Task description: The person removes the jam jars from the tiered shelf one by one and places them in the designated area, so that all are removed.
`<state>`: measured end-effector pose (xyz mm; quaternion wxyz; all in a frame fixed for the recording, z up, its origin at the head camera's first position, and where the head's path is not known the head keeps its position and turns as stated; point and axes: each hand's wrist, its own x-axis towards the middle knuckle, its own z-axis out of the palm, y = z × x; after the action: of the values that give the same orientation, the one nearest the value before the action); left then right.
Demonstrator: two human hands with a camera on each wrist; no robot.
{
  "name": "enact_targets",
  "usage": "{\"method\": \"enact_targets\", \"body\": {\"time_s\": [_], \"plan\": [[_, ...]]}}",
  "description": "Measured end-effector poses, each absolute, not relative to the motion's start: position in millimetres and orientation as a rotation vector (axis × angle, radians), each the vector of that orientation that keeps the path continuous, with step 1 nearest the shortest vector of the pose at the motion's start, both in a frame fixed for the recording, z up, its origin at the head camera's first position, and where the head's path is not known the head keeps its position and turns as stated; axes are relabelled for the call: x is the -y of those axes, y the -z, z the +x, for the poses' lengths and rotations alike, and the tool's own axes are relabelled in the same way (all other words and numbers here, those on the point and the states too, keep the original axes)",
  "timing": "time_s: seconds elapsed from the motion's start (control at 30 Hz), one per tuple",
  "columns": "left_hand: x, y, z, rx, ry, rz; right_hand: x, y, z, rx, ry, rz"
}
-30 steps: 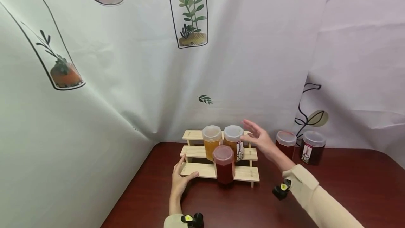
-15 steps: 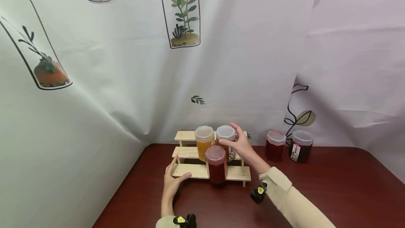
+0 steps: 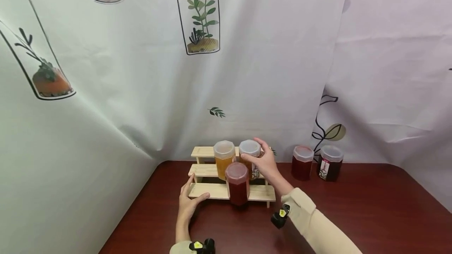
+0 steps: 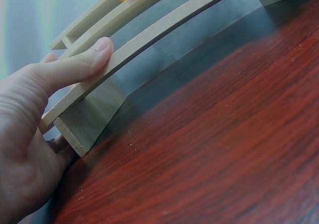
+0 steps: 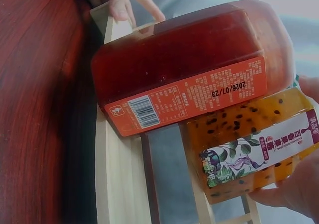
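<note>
A three-step wooden display rack (image 3: 212,190) stands on the table. My left hand (image 3: 187,204) grips its left end; in the left wrist view the thumb lies over the lowest step's front edge (image 4: 144,42). My right hand (image 3: 265,164) holds a lidded jar (image 3: 250,148) on the middle step, thumb and fingers around its upper part. The right wrist view shows this jar's orange, black-seeded filling (image 5: 244,119) and purple-white label. Another yellow-orange jar (image 3: 224,164) stands to its left. In front, on the lowest step, is a dark red jar (image 3: 238,187), partly hiding the held one.
Farther right on the dark red-brown table (image 3: 339,211) stand a red jar (image 3: 302,166) and a darker jar (image 3: 330,167) with a white label. Close behind the rack hangs a white cloth (image 3: 268,89) with printed plants, which also runs along the left side.
My right hand has moved left from beside the seeded jar and taken hold of its upper part. My left hand keeps its place at the rack's end. The head view has shifted slightly right.
</note>
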<state>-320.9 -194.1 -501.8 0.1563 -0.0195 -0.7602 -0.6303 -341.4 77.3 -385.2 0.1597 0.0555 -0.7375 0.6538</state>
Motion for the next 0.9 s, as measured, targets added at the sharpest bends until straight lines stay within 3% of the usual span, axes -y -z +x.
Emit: {"method": "enact_targets", "body": {"time_s": [0.47,0.9], "plan": [[195,501,-322,2.191,1.838,-0.042,-95,382,-334,2.094,-1.789,0.056],[195,500,-319,2.189,1.807,-0.062,-146,382,-313,2.135,-1.742,-0.073]]}}
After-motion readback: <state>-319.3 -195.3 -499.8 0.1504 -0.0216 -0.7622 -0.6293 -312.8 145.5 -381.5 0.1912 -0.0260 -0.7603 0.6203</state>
